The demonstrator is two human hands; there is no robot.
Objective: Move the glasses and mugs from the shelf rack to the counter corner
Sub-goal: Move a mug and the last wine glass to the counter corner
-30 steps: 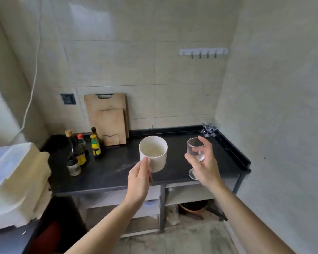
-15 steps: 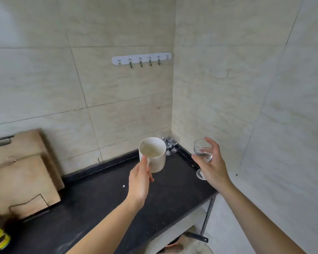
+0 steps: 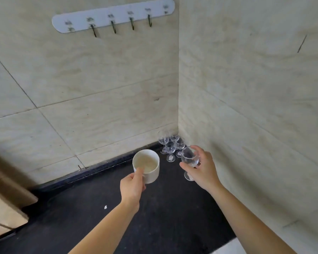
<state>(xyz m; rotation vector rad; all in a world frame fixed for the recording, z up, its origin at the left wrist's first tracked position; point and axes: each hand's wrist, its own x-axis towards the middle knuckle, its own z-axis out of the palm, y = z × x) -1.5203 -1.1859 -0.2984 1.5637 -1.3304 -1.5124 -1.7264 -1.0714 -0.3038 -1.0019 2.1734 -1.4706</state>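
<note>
My left hand grips a white mug by its near side and holds it upright above the black counter. To its right, my right hand is wrapped around the bowl of a clear stemmed glass, whose foot hangs just over the counter. Both are held close to the back right corner, where several small stemmed glasses stand together against the two walls.
Beige tiled walls meet at the corner. A white hook strip hangs high on the back wall. Wooden cutting boards lean against the wall at the far left. A small white crumb lies on the counter.
The view has closed in on the corner. Both hands have carried the mug and the glass forward and down, nearer to the group of glasses.
</note>
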